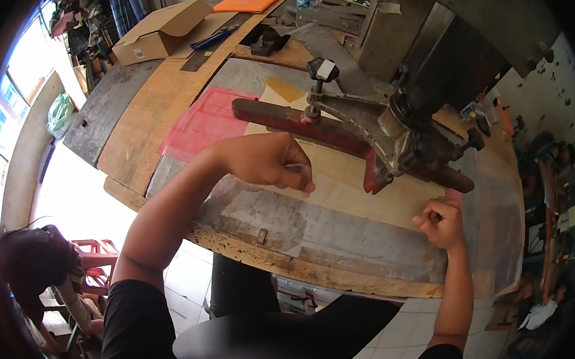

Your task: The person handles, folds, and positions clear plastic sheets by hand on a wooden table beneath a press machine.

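Holding left hand (267, 161) with fingers curled together at the near-left part of the sheet (346, 188), flat on the counter (139, 112) with long axis left to right beneath the bar (341, 132), and right hand (444, 224) likewise at its right end, with any grip impossible to tell.

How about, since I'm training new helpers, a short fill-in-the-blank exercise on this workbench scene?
1. The hand nearer the cardboard box is the person's ____ one.
2. The long bar over the cream sheet has its near side painted ____.
3. The person's sleeves are coloured ____.

Missing words: left; red; black.
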Tool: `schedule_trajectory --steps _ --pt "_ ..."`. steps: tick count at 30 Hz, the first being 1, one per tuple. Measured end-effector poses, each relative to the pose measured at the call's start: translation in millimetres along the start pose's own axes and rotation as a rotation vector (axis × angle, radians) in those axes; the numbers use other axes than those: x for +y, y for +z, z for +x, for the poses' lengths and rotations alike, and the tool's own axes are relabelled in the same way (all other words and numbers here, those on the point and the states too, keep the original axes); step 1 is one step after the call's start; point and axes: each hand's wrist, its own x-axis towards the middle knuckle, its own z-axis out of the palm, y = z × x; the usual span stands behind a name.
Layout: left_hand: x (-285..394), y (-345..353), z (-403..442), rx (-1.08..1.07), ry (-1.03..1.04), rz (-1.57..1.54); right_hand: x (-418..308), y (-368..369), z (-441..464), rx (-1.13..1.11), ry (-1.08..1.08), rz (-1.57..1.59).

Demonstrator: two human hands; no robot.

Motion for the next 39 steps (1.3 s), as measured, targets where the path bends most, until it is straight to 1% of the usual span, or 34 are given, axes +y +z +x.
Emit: schedule_trajectory --steps 4,7,9,13,15,18,22,24,28,31,33,34,36,37,39 --pt "-4.8 4.1 2.8 0.027 0.028 -0.113 -0.5 -0.4 0.8 0.024 -0.031 0.004" --pt "-0.9 0.7 3.3 -0.010 -0.034 -0.097 0.5 -0.1 0.0 0.041 -0.046 -0.010" --pt "-4.5 0.8 4.9 -0.022 -0.076 0.044 0.8 -1.1 -0.4 0.034 -0.027 -0.010" --pt "-4.4 5.3 3.5 -0.069 -0.047 -0.017 -2.8 -2.9 0.1 0.024 -0.011 -0.020" --pt "12.9 4.3 -2.0 -0.069 -0.113 -0.010 -1.0 -1.4 -0.4 0.026 -0.014 -0.033" --pt "15.0 2.0 -3.3 -0.096 -0.161 -0.045 3.3 0.3 -2.1 0.030 0.016 -0.021" --pt "14.3 2.5 -3.3 -0.084 -0.176 -0.013 1.6 0.5 -1.2 0.022 0.023 -0.025" --pt "9.6 2.6 -2.1 -0.114 -0.254 -0.194 2.5 0.9 -1.2 0.043 0.004 -0.032" --pt "2.1 2.2 -0.2 -0.148 -0.230 -0.258 4.1 -1.9 -0.4 0.019 -0.025 -0.053" --pt "5.9 1.4 -1.5 -0.177 -0.214 -0.317 0.5 -3.3 0.0 -0.013 0.018 -0.037" --pt "5.1 2.4 -2.0 -0.222 -0.192 -0.431 -0.5 -4.0 -0.9 -0.041 0.098 -0.007" --pt "5.8 3.3 -2.4 -0.224 -0.192 -0.430 -0.7 -3.7 -1.5 -0.039 0.101 -0.007" --pt "7.6 4.7 -2.7 -0.233 -0.184 -0.597 -0.8 -3.6 -1.3 -0.064 0.135 0.008" --pt "4.9 5.3 -2.3 -0.236 -0.184 -0.596 -3.1 -4.2 -0.3 -0.062 0.138 0.008" --pt "-6.0 7.7 0.7 -0.332 -0.014 -0.708 -8.4 -6.3 1.8 -0.108 0.164 0.027"
